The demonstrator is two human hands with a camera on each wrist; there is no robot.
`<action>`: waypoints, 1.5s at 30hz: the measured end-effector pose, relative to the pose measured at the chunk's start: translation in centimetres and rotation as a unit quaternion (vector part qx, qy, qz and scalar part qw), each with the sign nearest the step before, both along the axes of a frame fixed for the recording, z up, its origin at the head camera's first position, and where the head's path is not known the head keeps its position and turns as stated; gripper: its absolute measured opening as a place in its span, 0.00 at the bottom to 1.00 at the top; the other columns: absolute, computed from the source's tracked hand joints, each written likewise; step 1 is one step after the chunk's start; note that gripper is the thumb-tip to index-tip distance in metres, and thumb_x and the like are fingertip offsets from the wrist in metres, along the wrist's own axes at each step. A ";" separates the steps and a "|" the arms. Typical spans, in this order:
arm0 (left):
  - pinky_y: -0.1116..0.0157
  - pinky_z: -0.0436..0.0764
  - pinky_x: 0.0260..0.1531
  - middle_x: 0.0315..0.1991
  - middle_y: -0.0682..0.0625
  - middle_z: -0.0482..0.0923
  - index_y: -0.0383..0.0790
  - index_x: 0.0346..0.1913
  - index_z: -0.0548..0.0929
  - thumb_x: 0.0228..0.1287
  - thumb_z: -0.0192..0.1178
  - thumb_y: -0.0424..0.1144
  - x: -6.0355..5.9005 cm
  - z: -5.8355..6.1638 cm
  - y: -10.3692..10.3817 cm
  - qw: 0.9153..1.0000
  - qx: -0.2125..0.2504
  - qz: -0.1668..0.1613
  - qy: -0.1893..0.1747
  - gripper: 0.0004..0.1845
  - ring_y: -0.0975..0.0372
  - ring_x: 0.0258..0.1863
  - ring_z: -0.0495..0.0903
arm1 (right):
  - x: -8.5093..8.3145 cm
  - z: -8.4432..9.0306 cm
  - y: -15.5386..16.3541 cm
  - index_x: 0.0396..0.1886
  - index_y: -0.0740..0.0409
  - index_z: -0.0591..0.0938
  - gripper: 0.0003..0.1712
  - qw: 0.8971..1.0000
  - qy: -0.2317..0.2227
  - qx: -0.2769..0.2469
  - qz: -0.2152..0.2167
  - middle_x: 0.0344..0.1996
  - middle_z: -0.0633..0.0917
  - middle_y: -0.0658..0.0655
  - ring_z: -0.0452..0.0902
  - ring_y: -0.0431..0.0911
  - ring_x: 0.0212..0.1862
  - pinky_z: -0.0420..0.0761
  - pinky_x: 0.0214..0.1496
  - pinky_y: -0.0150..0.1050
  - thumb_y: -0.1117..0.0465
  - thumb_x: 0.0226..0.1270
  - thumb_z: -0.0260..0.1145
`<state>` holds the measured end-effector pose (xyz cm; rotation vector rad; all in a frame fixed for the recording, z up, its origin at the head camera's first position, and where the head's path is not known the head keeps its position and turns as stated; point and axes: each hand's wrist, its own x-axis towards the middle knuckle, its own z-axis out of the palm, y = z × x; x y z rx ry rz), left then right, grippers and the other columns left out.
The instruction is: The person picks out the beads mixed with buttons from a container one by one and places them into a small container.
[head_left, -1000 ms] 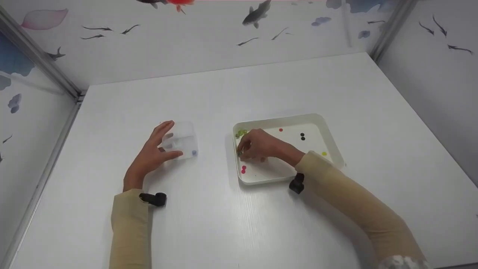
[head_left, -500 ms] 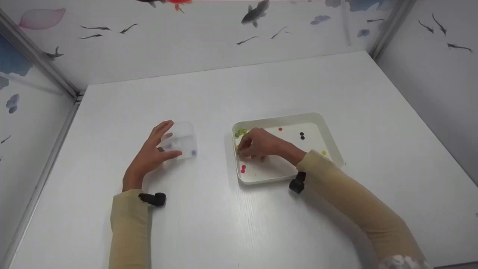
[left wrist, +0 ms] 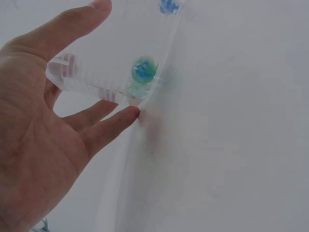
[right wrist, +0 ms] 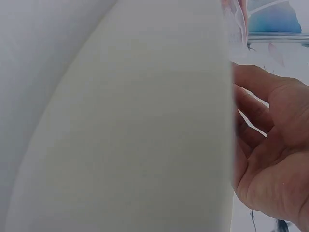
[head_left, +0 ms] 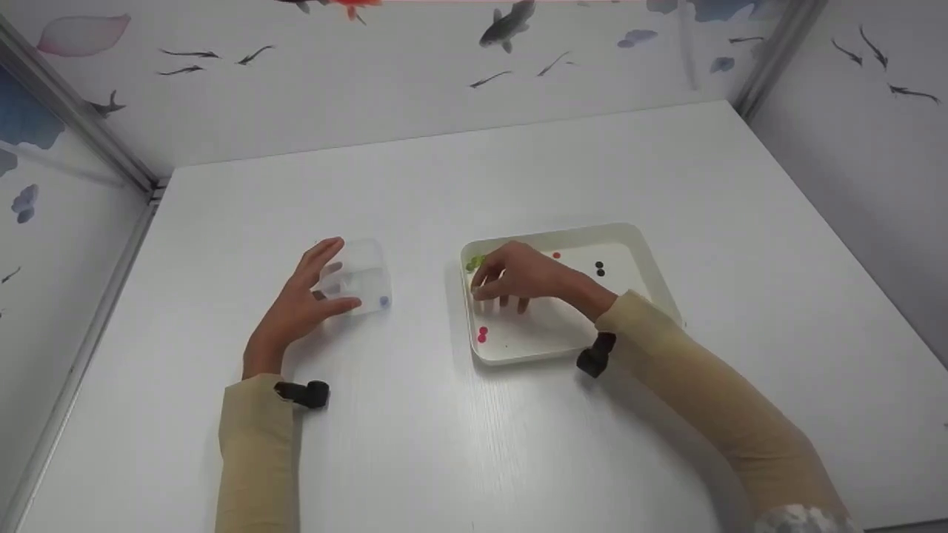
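My left hand lies against a clear plastic box on the white table, thumb on its near side and straight fingers along its left side. In the left wrist view the box holds a blue-green bead, with my hand spread beside it. My right hand hovers over the left part of a white tray, thumb and forefinger pinched together as on a small bead that is hidden. Green beads lie just beyond the fingertips. The right wrist view shows mostly the tray wall and my palm.
In the tray also lie pink beads, a red bead and black beads. Panels painted with fish wall the table at the back and both sides. Bare tabletop stretches in front of and behind the tray and box.
My right hand has lifted from the tray floor near its left wall and moved slightly toward the far side, fingertips still pinched. The left hand and the box have not moved.
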<state>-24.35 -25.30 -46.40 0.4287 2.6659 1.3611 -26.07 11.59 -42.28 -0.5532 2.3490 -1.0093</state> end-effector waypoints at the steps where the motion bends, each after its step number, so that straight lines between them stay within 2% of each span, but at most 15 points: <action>1: 0.38 0.62 0.73 0.82 0.54 0.45 0.56 0.80 0.55 0.58 0.74 0.45 0.0 0.0 0.0 1.000 -0.001 0.000 -0.001 0.51 0.46 0.78 0.58 | -0.1 0.2 0.0 0.44 0.52 0.88 0.09 1.000 -0.001 0.002 -0.001 0.37 0.88 0.61 0.85 0.50 0.32 0.84 0.24 0.38 0.58 0.66 0.71; 6: 0.38 0.61 0.72 0.82 0.55 0.45 0.58 0.80 0.54 0.59 0.73 0.46 -0.2 0.0 0.1 1.000 -0.006 0.002 -0.002 0.50 0.46 0.78 0.58 | -0.3 1.1 0.0 0.47 0.53 0.88 0.11 1.000 0.006 0.009 0.003 0.40 0.87 0.61 0.86 0.55 0.36 0.86 0.25 0.38 0.56 0.67 0.70; 16: 0.38 0.63 0.72 0.82 0.54 0.45 0.55 0.80 0.55 0.59 0.73 0.45 -0.1 -0.1 0.1 1.000 -0.010 0.005 -0.007 0.50 0.46 0.78 0.58 | -0.5 2.8 -1.6 0.49 0.55 0.86 0.12 1.000 0.017 -0.006 0.021 0.42 0.87 0.65 0.86 0.63 0.40 0.86 0.26 0.38 0.57 0.69 0.67; 26: 0.38 0.64 0.71 0.82 0.55 0.45 0.57 0.80 0.54 0.59 0.73 0.46 -0.1 0.0 0.2 1.000 -0.011 0.007 -0.011 0.50 0.47 0.78 0.57 | -0.5 3.8 -4.5 0.47 0.55 0.87 0.11 0.998 0.045 -0.018 0.040 0.42 0.88 0.64 0.86 0.59 0.36 0.84 0.23 0.36 0.58 0.69 0.67; 38: 0.38 0.63 0.71 0.82 0.55 0.44 0.55 0.80 0.54 0.59 0.73 0.44 -0.3 -0.1 0.1 1.000 0.001 0.009 -0.015 0.51 0.46 0.78 0.57 | -1.0 4.3 -8.0 0.49 0.54 0.86 0.12 0.997 0.044 -0.041 0.049 0.43 0.88 0.65 0.85 0.63 0.41 0.84 0.24 0.35 0.56 0.70 0.67; 42: 0.38 0.64 0.71 0.82 0.55 0.43 0.57 0.80 0.54 0.58 0.74 0.43 -0.3 -0.1 0.3 1.000 0.015 0.010 -0.022 0.51 0.45 0.78 0.56 | -1.1 4.0 -9.0 0.51 0.55 0.86 0.14 0.995 0.049 -0.057 0.060 0.43 0.88 0.65 0.85 0.61 0.40 0.85 0.25 0.36 0.56 0.70 0.67; 45: 0.38 0.64 0.71 0.82 0.56 0.43 0.60 0.80 0.54 0.59 0.73 0.44 -0.2 0.0 0.3 1.000 0.015 0.010 -0.024 0.51 0.46 0.79 0.56 | -1.2 3.9 -9.9 0.52 0.55 0.86 0.14 0.994 0.058 -0.063 0.068 0.43 0.88 0.64 0.86 0.56 0.37 0.86 0.26 0.36 0.56 0.71 0.67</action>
